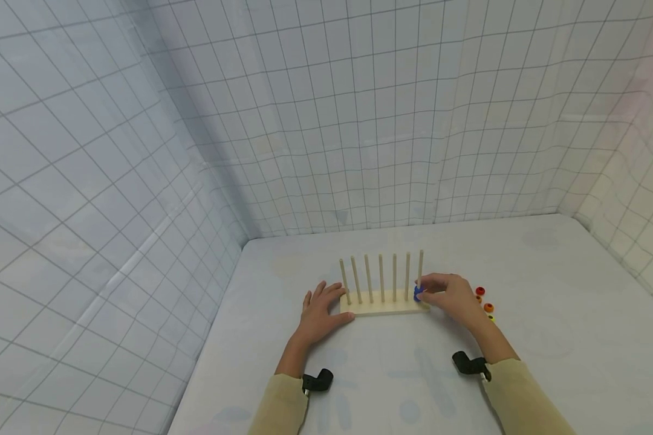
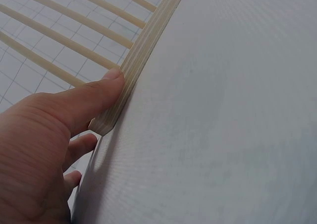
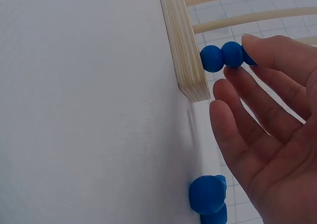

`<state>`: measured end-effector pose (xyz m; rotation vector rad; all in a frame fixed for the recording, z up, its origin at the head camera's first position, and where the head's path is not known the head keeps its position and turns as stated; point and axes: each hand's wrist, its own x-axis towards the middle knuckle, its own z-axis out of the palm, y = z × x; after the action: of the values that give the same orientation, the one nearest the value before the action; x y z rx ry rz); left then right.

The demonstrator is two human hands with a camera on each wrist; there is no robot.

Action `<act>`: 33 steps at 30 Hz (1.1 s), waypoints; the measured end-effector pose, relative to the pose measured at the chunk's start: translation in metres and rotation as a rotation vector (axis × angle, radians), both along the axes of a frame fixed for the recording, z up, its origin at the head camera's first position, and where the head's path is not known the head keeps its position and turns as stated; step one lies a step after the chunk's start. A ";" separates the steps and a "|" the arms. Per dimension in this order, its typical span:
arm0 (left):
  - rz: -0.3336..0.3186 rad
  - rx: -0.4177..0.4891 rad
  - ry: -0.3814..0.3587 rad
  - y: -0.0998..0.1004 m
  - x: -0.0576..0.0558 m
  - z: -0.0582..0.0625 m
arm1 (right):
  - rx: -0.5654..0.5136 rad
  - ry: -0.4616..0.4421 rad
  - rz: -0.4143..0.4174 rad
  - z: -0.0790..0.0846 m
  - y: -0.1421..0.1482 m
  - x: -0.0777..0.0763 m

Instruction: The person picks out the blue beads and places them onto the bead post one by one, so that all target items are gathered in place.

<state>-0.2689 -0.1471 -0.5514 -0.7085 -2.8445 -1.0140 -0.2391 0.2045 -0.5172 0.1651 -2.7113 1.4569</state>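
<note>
A pale wooden rack [image 1: 383,308] with a row of upright pegs sits on the white table. My left hand [image 1: 318,314] grips its left end, the thumb [image 2: 106,87] against the front edge and the forefinger near the back. At the rack's right end, my right hand [image 1: 451,296] pinches a blue bead [image 3: 250,59] on the last peg, between thumb and fingers. Two more blue beads [image 3: 222,56] sit below it on that peg, down against the base. The other pegs that show carry no beads.
Loose beads lie right of my right hand: a red bead [image 1: 480,291], an orange bead [image 1: 488,307] and a yellow bead [image 1: 491,318] partly hidden by the arm. Loose blue beads [image 3: 207,194] show in the right wrist view. Grid-patterned sheets [image 1: 326,121] hang around the table.
</note>
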 end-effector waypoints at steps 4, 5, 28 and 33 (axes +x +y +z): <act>0.001 0.001 0.001 0.001 0.001 0.001 | 0.030 0.030 0.015 0.004 0.003 0.003; 0.000 0.002 0.001 0.001 0.001 0.001 | 0.036 0.040 0.022 0.005 0.005 0.003; 0.006 0.017 -0.010 0.000 0.000 -0.001 | 0.186 0.071 0.012 0.015 0.045 0.030; 0.006 0.018 -0.006 0.000 -0.001 -0.003 | 0.225 0.059 -0.003 0.010 0.050 0.033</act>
<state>-0.2703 -0.1473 -0.5539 -0.6963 -2.8372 -1.0406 -0.2057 0.2549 -0.5069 0.2101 -2.8190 1.1231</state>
